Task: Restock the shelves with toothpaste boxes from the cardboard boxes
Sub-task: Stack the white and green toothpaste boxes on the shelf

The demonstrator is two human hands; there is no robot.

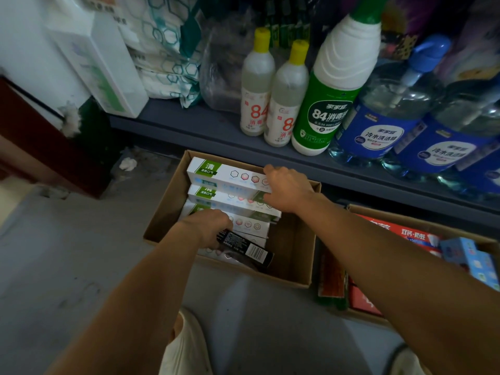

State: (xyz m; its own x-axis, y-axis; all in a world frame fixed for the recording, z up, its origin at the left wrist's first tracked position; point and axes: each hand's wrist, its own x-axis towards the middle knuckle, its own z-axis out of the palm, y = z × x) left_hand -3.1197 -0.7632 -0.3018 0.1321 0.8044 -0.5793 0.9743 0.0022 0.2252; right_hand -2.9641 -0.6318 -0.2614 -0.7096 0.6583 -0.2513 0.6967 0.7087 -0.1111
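An open cardboard box (290, 255) sits on the floor below the grey shelf (189, 125). Inside lie several white-and-green toothpaste boxes (216, 173) in a stack. My right hand (286, 189) grips the right end of the topmost white-and-green box. My left hand (209, 226) is closed around a black toothpaste box (250, 249) at the near side of the carton, over the lower white boxes. A second cardboard box (422, 226) to the right holds red toothpaste boxes (405, 234) and light blue boxes (470, 257).
The shelf carries two yellow-capped 84 disinfectant bottles (257, 85), a big green-and-white bottle (335, 90) and blue-labelled detergent jugs (387, 115). A tall white box (100, 63) leans at the shelf's left end beside tissue packs (167, 50). A dark red cabinet (40, 147) stands left.
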